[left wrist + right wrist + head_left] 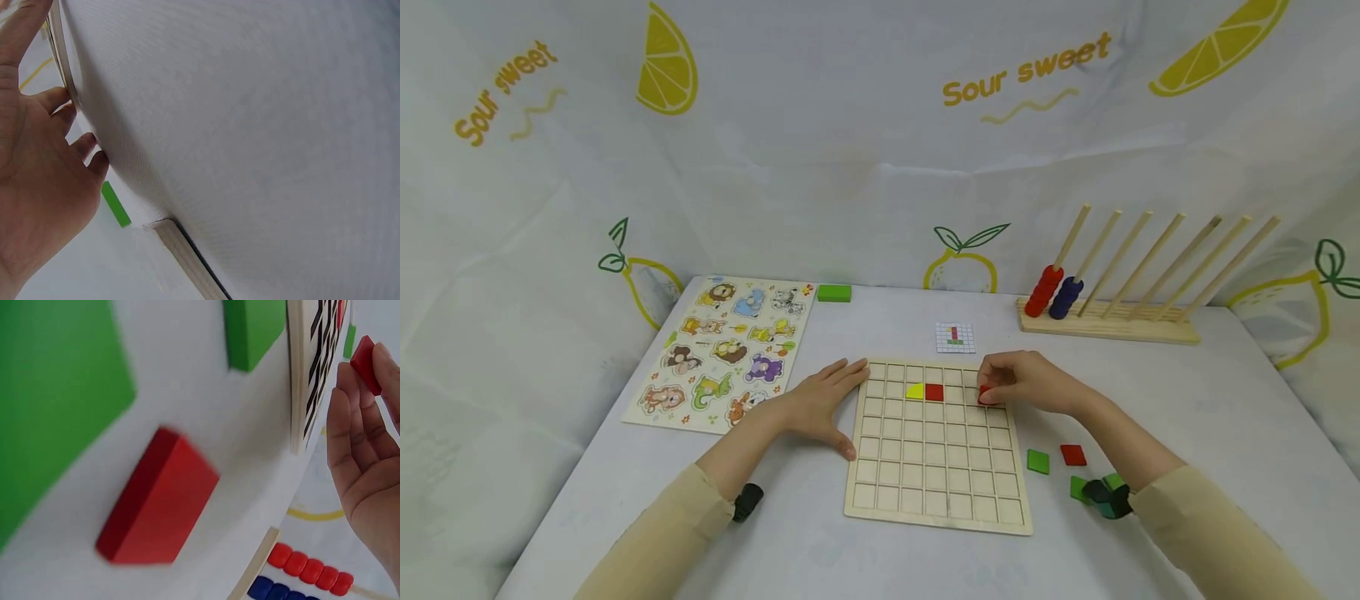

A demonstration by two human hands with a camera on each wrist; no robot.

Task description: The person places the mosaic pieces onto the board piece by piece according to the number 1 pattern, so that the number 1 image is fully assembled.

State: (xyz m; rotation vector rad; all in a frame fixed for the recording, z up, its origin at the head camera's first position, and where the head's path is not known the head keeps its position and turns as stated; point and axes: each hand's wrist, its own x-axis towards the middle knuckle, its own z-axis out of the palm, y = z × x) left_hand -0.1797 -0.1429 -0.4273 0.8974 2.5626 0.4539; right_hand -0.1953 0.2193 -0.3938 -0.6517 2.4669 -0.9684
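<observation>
While the right hand (1028, 382) pinched a red tile (984, 396) over the grid board (936, 477), right of frame centre, the left hand (817, 406), fingers spread, touched its left edge.

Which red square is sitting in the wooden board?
The red square next to the yellow piece. The second red one is pinched in the right hand, and the third red one lies on the white table.
</observation>
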